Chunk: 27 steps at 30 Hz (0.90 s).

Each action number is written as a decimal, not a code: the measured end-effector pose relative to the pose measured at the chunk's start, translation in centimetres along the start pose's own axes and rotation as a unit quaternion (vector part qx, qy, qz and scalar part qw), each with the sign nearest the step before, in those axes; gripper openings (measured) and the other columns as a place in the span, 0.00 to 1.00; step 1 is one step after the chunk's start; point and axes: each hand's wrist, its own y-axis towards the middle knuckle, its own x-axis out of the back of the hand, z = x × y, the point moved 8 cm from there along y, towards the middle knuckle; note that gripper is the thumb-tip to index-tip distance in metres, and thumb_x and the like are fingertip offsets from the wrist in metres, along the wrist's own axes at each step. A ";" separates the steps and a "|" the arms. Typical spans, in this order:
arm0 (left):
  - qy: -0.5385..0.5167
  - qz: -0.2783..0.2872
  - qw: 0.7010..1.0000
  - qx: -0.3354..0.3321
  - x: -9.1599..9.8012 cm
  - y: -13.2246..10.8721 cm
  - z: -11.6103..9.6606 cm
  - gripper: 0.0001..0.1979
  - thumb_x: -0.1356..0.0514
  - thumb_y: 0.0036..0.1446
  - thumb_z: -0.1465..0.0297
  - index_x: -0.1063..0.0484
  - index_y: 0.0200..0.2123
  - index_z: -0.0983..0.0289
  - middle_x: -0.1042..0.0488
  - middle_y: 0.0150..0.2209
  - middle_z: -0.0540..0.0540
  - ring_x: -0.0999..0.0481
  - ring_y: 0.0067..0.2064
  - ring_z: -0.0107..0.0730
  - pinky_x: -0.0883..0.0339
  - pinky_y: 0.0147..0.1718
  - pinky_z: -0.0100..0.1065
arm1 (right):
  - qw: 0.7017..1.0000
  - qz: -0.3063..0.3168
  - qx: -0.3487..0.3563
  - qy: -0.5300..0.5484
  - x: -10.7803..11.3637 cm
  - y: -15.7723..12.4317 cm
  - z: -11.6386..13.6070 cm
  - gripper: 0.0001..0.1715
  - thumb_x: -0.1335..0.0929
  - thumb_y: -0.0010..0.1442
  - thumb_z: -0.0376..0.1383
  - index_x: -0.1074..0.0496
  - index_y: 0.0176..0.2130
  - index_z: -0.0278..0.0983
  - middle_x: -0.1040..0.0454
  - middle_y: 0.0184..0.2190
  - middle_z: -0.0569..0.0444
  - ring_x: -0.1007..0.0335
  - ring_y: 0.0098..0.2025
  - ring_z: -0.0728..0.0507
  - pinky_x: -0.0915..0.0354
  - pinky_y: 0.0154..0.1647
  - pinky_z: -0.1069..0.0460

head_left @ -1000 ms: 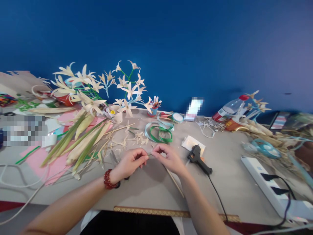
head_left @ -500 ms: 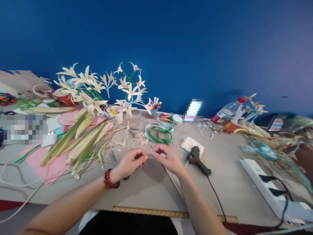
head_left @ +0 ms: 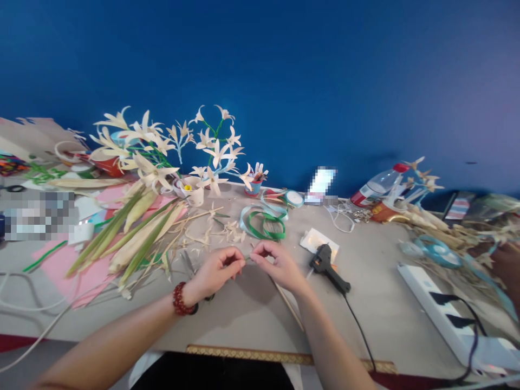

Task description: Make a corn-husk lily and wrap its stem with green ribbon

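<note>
My left hand (head_left: 215, 269), with a red bead bracelet at the wrist, is pinched shut on the tip of a thin wooden stick (head_left: 289, 307). My right hand (head_left: 278, 264) is closed around the same stick, which runs under its palm toward the table's near edge. The fingertips of both hands nearly meet over the grey table (head_left: 252, 311). A small pair of scissors (head_left: 189, 264) lies just left of my left hand. What sits at the stick's tip is too small to make out.
A black glue gun (head_left: 327, 262) with its cord lies right of my right hand. Green and blue ribbon loops (head_left: 264, 221) lie behind the hands. Pale leaf flowers (head_left: 162, 146) and long green leaves (head_left: 130, 233) fill the left. A white power strip (head_left: 447, 311) and a plastic bottle (head_left: 379, 187) are at right.
The view has shifted slightly downward. Both hands stay pinched together at the same spot on the stick.
</note>
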 end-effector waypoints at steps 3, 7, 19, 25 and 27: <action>-0.003 0.000 1.000 0.001 0.0 0.0 0.0 0.09 0.42 0.59 0.66 0.32 0.30 0.64 0.31 0.25 0.47 0.33 0.24 0.23 0.40 0.25 0.26 | 1.000 0.000 -0.003 -0.002 0.1 0.0 0.0 0.10 0.33 0.61 0.39 0.30 0.30 0.37 0.29 0.27 0.55 0.34 0.30 0.47 0.38 0.33 0.53; -0.015 0.002 1.000 0.000 -0.1 0.1 -0.1 0.09 0.42 0.59 0.65 0.32 0.30 0.65 0.31 0.25 0.48 0.34 0.24 0.23 0.40 0.25 0.26 | 1.000 -0.001 0.000 0.001 0.1 0.0 0.1 0.09 0.33 0.61 0.39 0.30 0.30 0.36 0.29 0.27 0.55 0.34 0.30 0.47 0.39 0.32 0.54; -0.010 -0.002 1.000 -0.001 -0.1 0.1 0.1 0.09 0.42 0.59 0.65 0.31 0.30 0.64 0.30 0.25 0.48 0.33 0.24 0.24 0.40 0.25 0.26 | 1.000 0.001 0.003 -0.005 0.2 -0.1 0.1 0.09 0.33 0.61 0.38 0.29 0.31 0.36 0.28 0.27 0.55 0.34 0.30 0.47 0.40 0.31 0.54; -0.003 -0.003 1.000 0.000 -0.1 0.1 0.0 0.10 0.42 0.59 0.63 0.32 0.30 0.64 0.30 0.25 0.48 0.34 0.24 0.24 0.40 0.24 0.26 | 1.000 0.002 0.004 -0.013 0.1 -0.1 0.0 0.10 0.33 0.62 0.39 0.29 0.31 0.37 0.28 0.27 0.55 0.34 0.31 0.46 0.40 0.31 0.54; -0.004 -0.002 1.000 0.002 -0.1 0.1 0.1 0.10 0.42 0.59 0.63 0.31 0.30 0.64 0.30 0.25 0.48 0.34 0.24 0.24 0.40 0.24 0.26 | 1.000 0.004 0.005 -0.013 0.1 0.0 0.0 0.10 0.33 0.62 0.39 0.29 0.31 0.37 0.28 0.27 0.55 0.34 0.31 0.47 0.39 0.31 0.54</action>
